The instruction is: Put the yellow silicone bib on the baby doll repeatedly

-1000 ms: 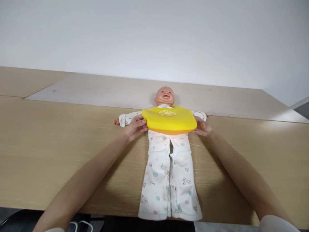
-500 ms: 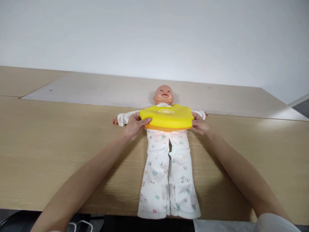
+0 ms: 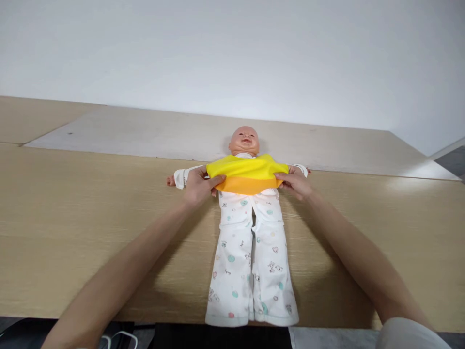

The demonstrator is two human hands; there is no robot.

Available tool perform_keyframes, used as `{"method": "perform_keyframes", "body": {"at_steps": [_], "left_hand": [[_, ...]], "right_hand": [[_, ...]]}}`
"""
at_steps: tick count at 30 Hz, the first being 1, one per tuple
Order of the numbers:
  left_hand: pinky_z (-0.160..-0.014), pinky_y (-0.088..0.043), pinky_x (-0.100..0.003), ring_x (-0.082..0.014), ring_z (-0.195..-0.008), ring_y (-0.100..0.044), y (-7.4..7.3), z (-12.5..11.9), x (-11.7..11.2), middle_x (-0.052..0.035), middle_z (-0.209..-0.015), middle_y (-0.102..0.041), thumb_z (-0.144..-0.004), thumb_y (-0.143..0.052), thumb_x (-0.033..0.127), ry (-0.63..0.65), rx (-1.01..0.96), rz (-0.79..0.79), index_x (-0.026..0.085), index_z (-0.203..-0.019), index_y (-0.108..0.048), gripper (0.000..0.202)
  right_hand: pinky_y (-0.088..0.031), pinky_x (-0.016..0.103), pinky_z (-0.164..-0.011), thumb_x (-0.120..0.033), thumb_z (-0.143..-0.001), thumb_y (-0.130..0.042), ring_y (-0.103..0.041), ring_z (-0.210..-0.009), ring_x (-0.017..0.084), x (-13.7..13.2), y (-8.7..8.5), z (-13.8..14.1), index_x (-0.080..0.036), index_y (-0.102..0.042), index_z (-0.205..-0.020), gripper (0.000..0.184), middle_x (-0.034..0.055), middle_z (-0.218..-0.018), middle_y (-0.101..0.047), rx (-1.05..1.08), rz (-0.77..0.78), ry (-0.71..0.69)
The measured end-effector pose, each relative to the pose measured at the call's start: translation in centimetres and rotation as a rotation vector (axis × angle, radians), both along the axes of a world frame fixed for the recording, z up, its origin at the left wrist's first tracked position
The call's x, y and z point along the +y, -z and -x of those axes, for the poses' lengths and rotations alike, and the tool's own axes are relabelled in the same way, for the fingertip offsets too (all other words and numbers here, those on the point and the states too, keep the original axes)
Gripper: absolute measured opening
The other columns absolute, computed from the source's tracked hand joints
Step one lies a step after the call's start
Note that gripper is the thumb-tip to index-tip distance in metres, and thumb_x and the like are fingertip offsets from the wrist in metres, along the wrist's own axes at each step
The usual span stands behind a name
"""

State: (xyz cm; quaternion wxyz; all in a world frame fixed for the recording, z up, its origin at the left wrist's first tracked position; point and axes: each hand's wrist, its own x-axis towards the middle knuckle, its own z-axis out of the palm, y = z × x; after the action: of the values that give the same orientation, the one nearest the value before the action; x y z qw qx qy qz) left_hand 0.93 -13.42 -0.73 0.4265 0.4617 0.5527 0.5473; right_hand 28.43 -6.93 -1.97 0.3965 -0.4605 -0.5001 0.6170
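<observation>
over doll [image 3: 238, 215] — left hand [image 3: 197, 186], right hand [image 3: 296, 183] gripping bib [image 3: 247, 170]

"Your bib [image 3: 241, 167] is bright yellow above, orange below."
"Yes, and the clothes [image 3: 234, 271] you see are white, printed with teal patches and dark little drawings."
"Your tabletop [image 3: 109, 208] is tan."
"Your wall [image 3: 232, 53], pale grey."
</observation>
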Motion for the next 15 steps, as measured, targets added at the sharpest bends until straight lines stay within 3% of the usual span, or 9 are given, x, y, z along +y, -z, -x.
{"method": "perform_keyframes", "body": {"at_steps": [6, 10, 15], "left_hand": [[-0.038, -0.038, -0.023, -0.0085, -0.037, -0.047, -0.5, 0.2, 0.2, -0.0006, -0.063, -0.063, -0.06, -0.077, 0.021, -0.06, 0.063, -0.014, 0.013, -0.072, -0.068, 0.017], [-0.041, -0.039, -0.024, -0.01, -0.04, -0.049, -0.8, 0.2, 0.1, -0.001, -0.066, -0.065, -0.06, -0.074, 0.02, -0.101, 0.129, 0.032, 0.015, -0.073, -0.069, 0.015], [-0.061, -0.047, -0.026, -0.0174, -0.07, -0.062, -0.2, 1.1, 0.7, -0.0035, -0.084, -0.07, -0.06, -0.073, 0.021, -0.16, 0.322, 0.001, 0.016, -0.08, -0.069, 0.02]], "right_hand": [[-0.013, 0.017, -0.041, -0.041, -0.058, -0.081, -0.029, -0.039, 0.001, 0.0, -0.6, -0.5, -0.013, -0.049, -0.063, 0.043, -0.0047, -0.044, -0.04, -0.186, -0.105, -0.044], [-0.013, 0.017, -0.04, -0.039, -0.058, -0.078, -0.03, -0.039, 0.001, 0.3, -0.5, -0.6, -0.012, -0.051, -0.064, 0.038, -0.003, -0.047, -0.044, -0.265, -0.106, 0.012], [-0.013, 0.017, -0.039, -0.034, -0.056, -0.07, -0.029, -0.037, 0.002, 0.4, -0.8, -0.4, -0.011, -0.058, -0.071, 0.029, -0.0038, -0.045, -0.043, -0.361, -0.08, 0.068]]}}
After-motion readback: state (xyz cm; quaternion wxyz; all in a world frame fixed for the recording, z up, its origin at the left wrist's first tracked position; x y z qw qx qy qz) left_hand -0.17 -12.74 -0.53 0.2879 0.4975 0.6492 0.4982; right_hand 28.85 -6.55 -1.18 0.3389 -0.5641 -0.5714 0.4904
